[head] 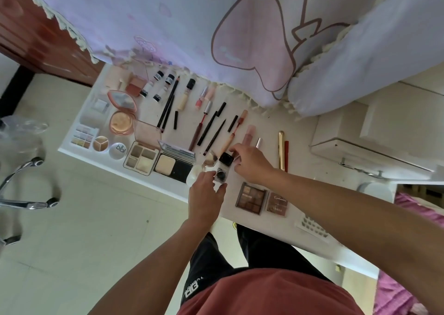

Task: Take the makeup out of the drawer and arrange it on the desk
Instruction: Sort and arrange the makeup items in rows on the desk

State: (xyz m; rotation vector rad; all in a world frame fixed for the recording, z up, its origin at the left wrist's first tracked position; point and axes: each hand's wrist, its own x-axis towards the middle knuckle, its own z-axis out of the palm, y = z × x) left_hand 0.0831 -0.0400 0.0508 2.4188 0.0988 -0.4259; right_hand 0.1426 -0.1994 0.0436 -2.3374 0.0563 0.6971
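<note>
Overhead, the left hand (206,192) pinches an open jar (219,174) near the desk's (302,151) front edge. The right hand (249,163) curls its fingers on a black lid (225,158) just beyond. Pencils (168,103) and compacts (140,157) lie toward the left edge.

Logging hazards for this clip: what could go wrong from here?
The small open pot, gripped by the left hand, sits close to the near edge of the desk; a slip could drop or smear it. The right hand, at the black cap, is tight against the pink tube and may knock it askew.
</note>
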